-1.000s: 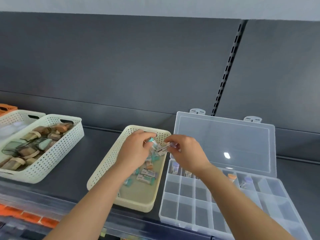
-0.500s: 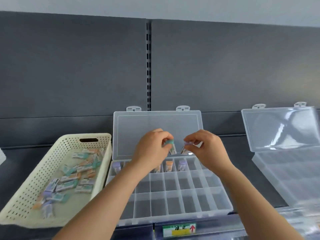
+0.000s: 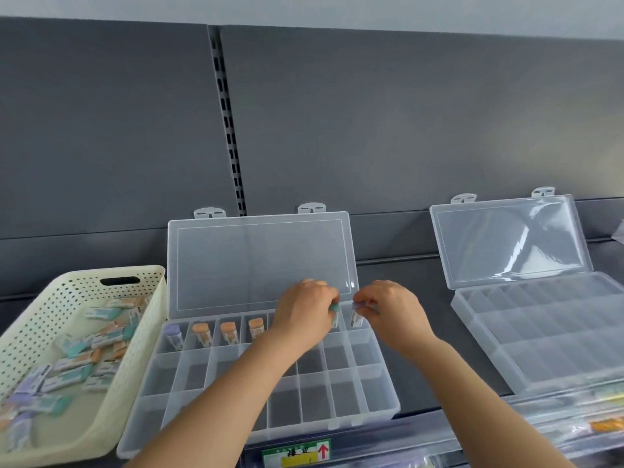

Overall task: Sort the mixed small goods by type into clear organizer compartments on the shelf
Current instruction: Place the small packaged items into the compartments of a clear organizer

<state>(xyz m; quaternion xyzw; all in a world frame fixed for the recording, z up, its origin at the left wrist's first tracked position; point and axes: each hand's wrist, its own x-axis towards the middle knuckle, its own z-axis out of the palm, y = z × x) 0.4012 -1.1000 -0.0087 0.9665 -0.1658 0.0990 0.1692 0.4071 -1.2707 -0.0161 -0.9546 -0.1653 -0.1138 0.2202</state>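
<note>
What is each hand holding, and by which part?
The left hand pinches a green-capped packet by its cap; the right hand pinches a purple-capped packet by its cap.

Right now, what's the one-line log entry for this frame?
left hand: pinches teal-capped piece | right hand: pinches purple-capped piece | where: organizer back row, right end | basket: holds mixed pieces

Mostly hidden inside left hand's (image 3: 305, 315) fingers: teal-capped piece (image 3: 334, 309). Blurred in right hand (image 3: 391, 310): purple-capped piece (image 3: 356, 318). Cut by picture's edges: basket (image 3: 67, 292), right organizer (image 3: 557, 336). Unreadable at shelf's (image 3: 422, 346) front edge: label (image 3: 297, 453).
</note>
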